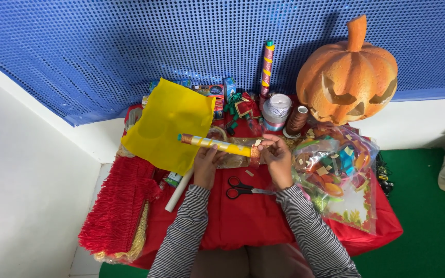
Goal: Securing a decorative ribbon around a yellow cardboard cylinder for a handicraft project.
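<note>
My left hand (205,163) grips a yellow decorated tube (215,144) from below and holds it level above the red tablecloth (243,221). My right hand (276,157) pinches the tube's right end, where a strip of orange glitter ribbon (255,153) wraps around it. A yellow sheet (168,123) lies just left of the tube. Black-and-red scissors (243,189) lie shut on the cloth between my forearms.
A carved orange pumpkin (347,77) stands at the back right. A clear bag of coloured ribbon rolls (336,164) sits right of my hands. Red fringe trim (122,203) hangs off the left edge. An upright decorated tube (267,67), tape rolls (276,110) and small boxes crowd the back.
</note>
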